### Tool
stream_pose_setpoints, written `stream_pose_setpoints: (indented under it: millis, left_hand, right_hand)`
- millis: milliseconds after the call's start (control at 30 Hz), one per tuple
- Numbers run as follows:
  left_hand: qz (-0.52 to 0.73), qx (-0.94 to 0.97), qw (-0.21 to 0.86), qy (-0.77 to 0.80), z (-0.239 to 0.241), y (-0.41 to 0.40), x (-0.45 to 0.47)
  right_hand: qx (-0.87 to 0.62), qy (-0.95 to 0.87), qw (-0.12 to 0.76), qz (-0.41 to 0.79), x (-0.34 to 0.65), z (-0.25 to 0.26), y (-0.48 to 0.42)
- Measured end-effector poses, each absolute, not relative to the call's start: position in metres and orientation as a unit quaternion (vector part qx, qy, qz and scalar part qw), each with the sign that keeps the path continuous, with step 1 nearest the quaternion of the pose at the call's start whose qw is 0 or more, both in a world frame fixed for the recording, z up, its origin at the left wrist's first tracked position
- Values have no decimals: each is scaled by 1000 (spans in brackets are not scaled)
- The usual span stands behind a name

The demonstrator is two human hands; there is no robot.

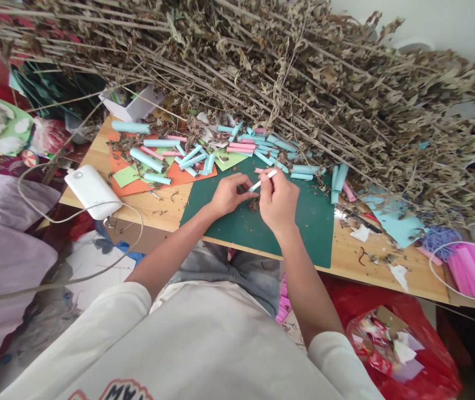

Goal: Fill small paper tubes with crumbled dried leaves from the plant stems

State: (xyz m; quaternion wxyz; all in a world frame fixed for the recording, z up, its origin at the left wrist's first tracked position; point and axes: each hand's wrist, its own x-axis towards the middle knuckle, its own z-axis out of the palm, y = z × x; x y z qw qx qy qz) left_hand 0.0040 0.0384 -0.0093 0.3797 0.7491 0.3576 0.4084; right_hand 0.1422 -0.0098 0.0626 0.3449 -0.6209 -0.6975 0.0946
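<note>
Over the dark green cutting mat, my right hand grips a slim white stick, tilted down toward the left. My left hand pinches at the stick's lower end, where a bit of light blue shows; whether this is a paper tube or part of the stick I cannot tell. Below the fingers lies a small clump of dry brown leaf bits on the mat. Just beyond both hands are several rolled blue paper tubes and pink paper tubes.
A large heap of dried leafy stalks covers the back of the wooden table. A white power bank with a cable sits at left. Blue paper and purple yarn lie at right. Below hangs a red bag of scraps.
</note>
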Motion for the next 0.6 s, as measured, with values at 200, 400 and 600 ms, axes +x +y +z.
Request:
stream_pose_setpoints:
  millis: [200, 400, 600]
  left_hand:
    - [403, 751, 380, 360, -7, 39, 4]
    - [408, 750, 375, 360, -8, 39, 4]
    - [408, 752, 372, 360, -8, 39, 4]
  right_hand:
    - [-624, -684, 364, 104, 142, 59, -10]
    - [-624, -694, 345, 106, 143, 54, -5]
    - [-622, -699, 341, 97, 144, 57, -4]
